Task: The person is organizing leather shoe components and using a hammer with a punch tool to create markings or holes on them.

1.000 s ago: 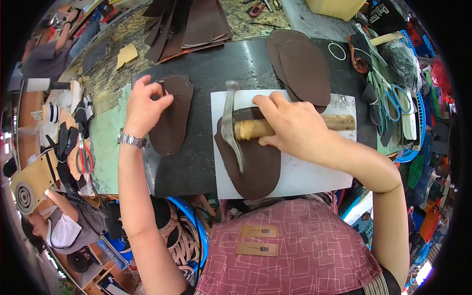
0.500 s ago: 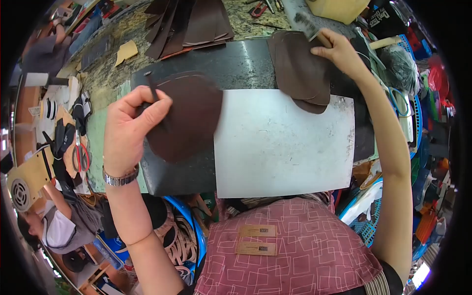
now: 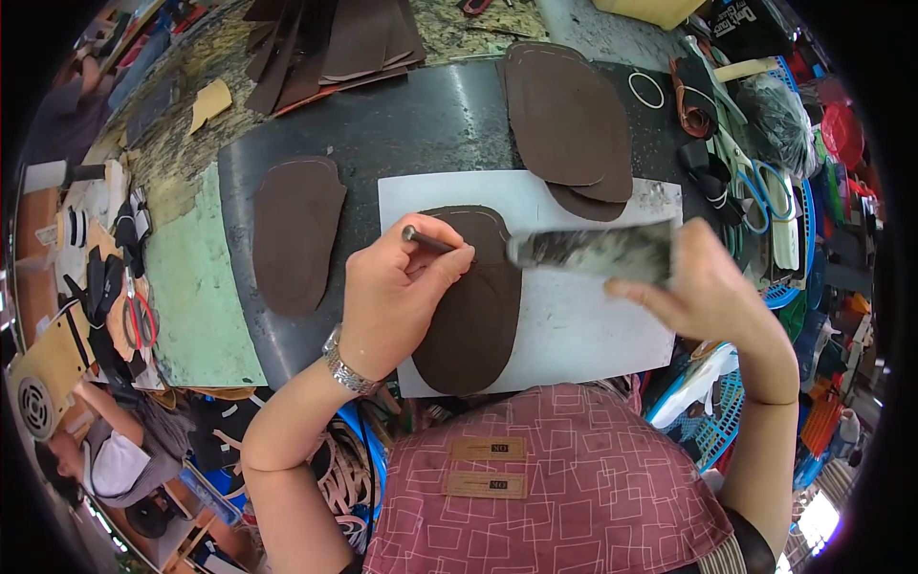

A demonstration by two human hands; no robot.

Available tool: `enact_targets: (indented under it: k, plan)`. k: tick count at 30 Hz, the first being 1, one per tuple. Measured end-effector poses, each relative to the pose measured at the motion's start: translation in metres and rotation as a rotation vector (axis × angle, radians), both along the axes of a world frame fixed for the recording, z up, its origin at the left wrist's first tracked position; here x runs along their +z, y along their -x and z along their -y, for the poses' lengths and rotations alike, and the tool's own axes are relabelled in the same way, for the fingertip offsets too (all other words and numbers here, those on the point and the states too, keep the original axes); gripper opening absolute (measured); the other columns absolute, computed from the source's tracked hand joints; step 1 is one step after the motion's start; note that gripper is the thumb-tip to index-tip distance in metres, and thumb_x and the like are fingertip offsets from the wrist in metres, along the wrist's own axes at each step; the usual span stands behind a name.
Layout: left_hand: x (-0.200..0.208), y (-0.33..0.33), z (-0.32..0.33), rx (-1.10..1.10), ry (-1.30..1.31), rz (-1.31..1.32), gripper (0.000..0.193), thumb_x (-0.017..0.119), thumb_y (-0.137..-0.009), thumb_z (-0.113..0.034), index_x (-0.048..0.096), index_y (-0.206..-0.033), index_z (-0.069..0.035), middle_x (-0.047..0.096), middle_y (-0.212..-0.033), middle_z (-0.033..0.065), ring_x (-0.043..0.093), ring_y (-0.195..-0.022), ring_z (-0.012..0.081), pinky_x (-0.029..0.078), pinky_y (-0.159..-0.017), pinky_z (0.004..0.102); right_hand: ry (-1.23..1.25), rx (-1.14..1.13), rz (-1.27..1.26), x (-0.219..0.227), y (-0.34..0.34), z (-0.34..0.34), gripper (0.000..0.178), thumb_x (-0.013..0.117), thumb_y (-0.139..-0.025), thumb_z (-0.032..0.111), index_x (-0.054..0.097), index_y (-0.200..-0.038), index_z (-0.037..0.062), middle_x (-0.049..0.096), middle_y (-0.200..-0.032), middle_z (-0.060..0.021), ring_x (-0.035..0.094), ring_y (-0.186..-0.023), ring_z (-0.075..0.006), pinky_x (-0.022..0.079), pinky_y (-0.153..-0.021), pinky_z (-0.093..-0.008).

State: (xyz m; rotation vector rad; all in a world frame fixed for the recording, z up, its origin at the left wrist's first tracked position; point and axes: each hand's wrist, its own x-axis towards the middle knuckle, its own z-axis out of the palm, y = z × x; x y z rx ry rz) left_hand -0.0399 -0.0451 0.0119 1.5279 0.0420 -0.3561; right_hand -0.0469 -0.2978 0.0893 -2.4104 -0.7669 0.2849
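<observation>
My left hand (image 3: 397,287) is closed around a thin dark metal punch (image 3: 427,239), its end up near the fingertips. Beneath that hand lies a rounded brown leather piece (image 3: 473,330) on a white board (image 3: 593,330), with a stitched-looking line along its top edge. My right hand (image 3: 712,282) grips a wide, flat grey metal tool (image 3: 593,251), smeared by motion, whose far end is beside the punch, above the board. A small stack of similar leather pieces (image 3: 564,115) lies partly over the board's far edge. One more leather piece (image 3: 298,234) rests on the black mat to the left.
The black mat (image 3: 382,124) lies under the board. Dark leather strips (image 3: 373,43) are piled at the far side. To the right are a white ring (image 3: 647,90), blue-handled scissors (image 3: 755,187) and a blue basket (image 3: 808,230). Red-handled scissors (image 3: 139,320) lie far left.
A leather piece now lies on the formerly bare white board. My left hand has moved right, over it, with the punch. My right hand has left the stack and come nearer with the metal tool.
</observation>
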Motion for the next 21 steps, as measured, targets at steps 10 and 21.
enact_targets:
  k: [10, 21]
  plan:
    - [-0.007, -0.002, 0.008, -0.167, -0.393, 0.282, 0.006, 0.059, -0.084, -0.003, 0.058, -0.086, 0.003, 0.066, -0.078, 0.0058, 0.062, -0.066, 0.0078, 0.051, -0.062, 0.0205, 0.164, -0.085, -0.138, -0.012, 0.014, 0.007, 0.02, 0.063, -0.076, 0.018, 0.056, -0.088, 0.0031, 0.058, -0.078, -0.012, 0.055, -0.064, -0.0314, 0.042, -0.059, -0.0394]
    - [-0.001, 0.007, 0.012, -0.266, -0.806, 0.559, 0.009, 0.057, -0.086, -0.007, 0.057, -0.089, 0.002, 0.064, -0.079, 0.0053, 0.062, -0.066, 0.0127, 0.05, -0.062, 0.0231, -0.018, -0.137, 0.018, -0.008, 0.018, 0.008, 0.016, 0.059, -0.082, 0.016, 0.064, -0.091, 0.0031, 0.061, -0.076, -0.014, 0.057, -0.066, -0.0317, 0.047, -0.059, -0.0362]
